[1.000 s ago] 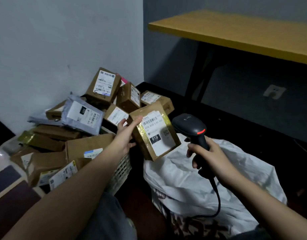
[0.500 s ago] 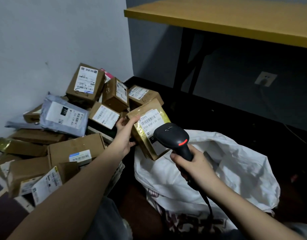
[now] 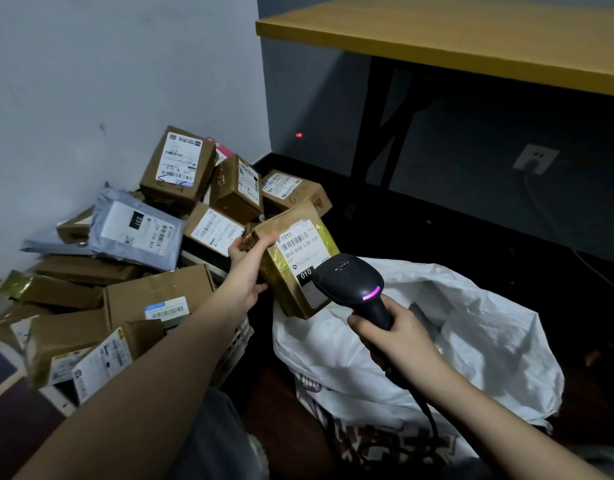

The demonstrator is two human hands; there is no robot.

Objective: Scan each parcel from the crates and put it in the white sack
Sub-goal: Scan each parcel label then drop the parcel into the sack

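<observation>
Left hand (image 3: pixel 249 266) grips a glossy gold-taped cardboard parcel (image 3: pixel 291 261); right hand (image 3: pixel 399 337) clasps a matte black scanner (image 3: pixel 350 282) above the crinkled white sack (image 3: pixel 472 341).

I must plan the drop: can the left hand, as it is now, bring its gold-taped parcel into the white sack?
Probably yes: the left hand holds the gold-taped cardboard parcel just above the white sack, whose mouth looks open.

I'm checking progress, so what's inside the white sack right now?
The white sack gapes open, but only crumpled white fabric shows inside. Its bottom is hidden by folds and the scanner, so parcels inside cannot be confirmed.
</observation>
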